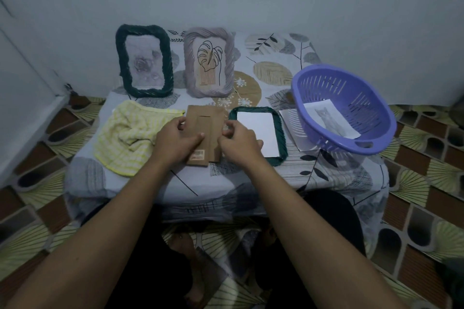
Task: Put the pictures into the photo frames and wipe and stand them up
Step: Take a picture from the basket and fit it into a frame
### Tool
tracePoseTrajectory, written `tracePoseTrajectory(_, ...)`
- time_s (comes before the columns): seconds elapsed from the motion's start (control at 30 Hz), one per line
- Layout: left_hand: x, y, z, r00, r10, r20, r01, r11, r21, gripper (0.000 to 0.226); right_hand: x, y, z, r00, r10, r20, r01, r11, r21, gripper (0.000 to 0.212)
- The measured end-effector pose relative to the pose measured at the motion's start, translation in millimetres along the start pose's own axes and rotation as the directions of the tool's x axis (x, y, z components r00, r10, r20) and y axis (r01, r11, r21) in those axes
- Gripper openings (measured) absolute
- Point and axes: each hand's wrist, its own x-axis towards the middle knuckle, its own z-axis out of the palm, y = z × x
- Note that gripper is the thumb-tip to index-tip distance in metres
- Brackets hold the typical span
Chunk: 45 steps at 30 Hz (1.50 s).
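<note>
- Both hands are on the brown backing board at the front middle of the table.
- My left hand grips the board's left edge, with the thumb laid across its face and the fingers curled round the side.
- My right hand has its fingers curled at the board's right edge and pinches it there, as far as I can tell.
- Just right of the board, a dark green frame lies flat with a white sheet inside it. My right hand covers its near left corner.
- Two more frames stand upright at the back: a dark green one holding a rose picture and, beside it, a lilac one holding a leaf drawing.
- A yellow checked cloth lies crumpled to the left, touching the board.
- At the right, a purple basket sits tilted, with a cat picture inside it and another paper partly under it.
</note>
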Motion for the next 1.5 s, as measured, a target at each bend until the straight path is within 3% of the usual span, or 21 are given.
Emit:
tracePoseTrajectory(0.13, 1.2, -6.7, -13.3, 1.0, 0.013, -0.012, -0.011, 0.994, 0.107, 0.058, 1.0, -12.0, 14.7, 0.992, -0.01, 0.124, 0.025, 0.992, -0.123, 0.052)
tracePoseTrajectory(0.4, 2.8, -18.7, 0.4, 0.996, 0.085, -0.021, -0.075, 0.953, 0.295, 0.07, -0.8, -15.8, 12.1, 0.993, -0.041, 0.11, 0.076, 0.939, -0.334, 0.059)
tracePoseTrajectory(0.53, 0.0, -21.7, 13.1, 0.991, 0.13, -0.038, -0.101, 0.897, 0.43, 0.048, -2.3, -12.1, 6.5, 0.984, -0.113, 0.138, 0.165, 0.872, -0.461, 0.053)
tracePoseTrajectory(0.63, -2.0, -17.7, 12.6, 0.989, 0.147, -0.035, -0.115, 0.882, 0.457, 0.041, -1.3, -9.9, 4.7, 0.974, -0.13, 0.187, 0.206, 0.849, -0.486, 0.036)
tracePoseTrajectory(0.77, 0.5, -10.5, 11.4, 0.981, 0.186, 0.052, -0.187, 0.845, 0.5, 0.045, 5.0, -4.9, -0.9, 0.959, -0.144, 0.246, 0.238, 0.878, -0.415, 0.035)
tracePoseTrajectory(0.83, 3.2, -2.8, 14.2, 0.954, 0.265, 0.14, -0.3, 0.824, 0.48, 0.041, 7.8, 0.4, -8.6, 0.963, -0.191, 0.191, 0.251, 0.893, -0.373, 0.037)
tracePoseTrajectory(0.97, 6.9, 26.3, 26.8, 0.874, 0.381, 0.301, -0.453, 0.862, 0.225, 0.035, 13.5, 21.7, -29.6, 0.98, -0.2, -0.024, 0.191, 0.96, -0.203, 0.035)
tracePoseTrajectory(1.07, 10.1, 44.6, 41.5, 0.821, 0.431, 0.376, -0.536, 0.809, 0.243, 0.028, 16.1, 46.8, -46.2, 0.977, -0.155, -0.146, 0.129, 0.977, -0.173, 0.037)
tracePoseTrajectory(1.17, 17.9, 51.5, 58.1, 0.807, 0.397, 0.437, -0.55, 0.775, 0.312, 0.031, 13.7, 66.9, -57.1, 0.967, -0.18, -0.18, 0.124, 0.95, -0.286, 0.041)
tracePoseTrajectory(1.33, 29.9, 53.9, 81.2, 0.864, 0.206, 0.459, -0.441, 0.75, 0.494, 0.074, 11.5, 83.1, -60.9, 0.978, -0.161, -0.131, 0.088, 0.893, -0.442, 0.048)
tracePoseTrajectory(1.5, 32.6, 47.1, 89.2, 0.885, 0.159, 0.437, -0.418, 0.685, 0.597, 0.082, 18.5, 92.1, -51.3, 0.975, -0.18, -0.134, 0.115, 0.914, -0.388, 0.045)
